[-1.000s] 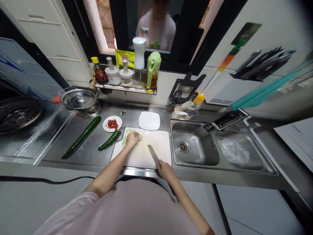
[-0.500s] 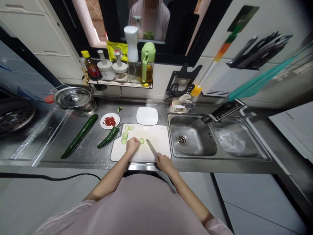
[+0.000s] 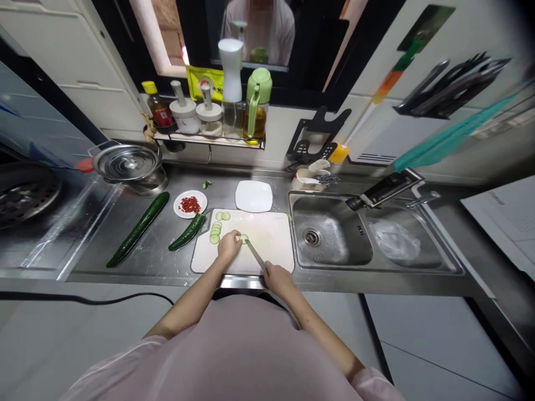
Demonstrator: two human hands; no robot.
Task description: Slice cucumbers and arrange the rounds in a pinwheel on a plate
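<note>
On the white cutting board (image 3: 267, 245), my left hand (image 3: 228, 245) pinches the edge of a round cucumber slice (image 3: 243, 239). My right hand (image 3: 279, 278) is closed round the handle of a kitchen knife (image 3: 256, 255), whose blade tip meets that slice. An overlapping row of cucumber slices (image 3: 215, 232) lies at the board's left, with a pair of slices (image 3: 223, 216) above it. Left of the board rests a cut cucumber (image 3: 187, 233). Farther left is a whole cucumber (image 3: 139, 229).
Behind the board stand a white plate (image 3: 253, 196) and a small dish (image 3: 178, 207) of chopped red pieces. A steel pot (image 3: 146, 181) is at the back left. The sink (image 3: 334, 234) adjoins the board's right side. A shelf (image 3: 209, 139) of bottles and jars hangs above.
The knife tip has moved left and now meets the cucumber slice, which lay apart from the blade. My left fingers have closed in on the slice's edge. The whole view has shifted slightly.
</note>
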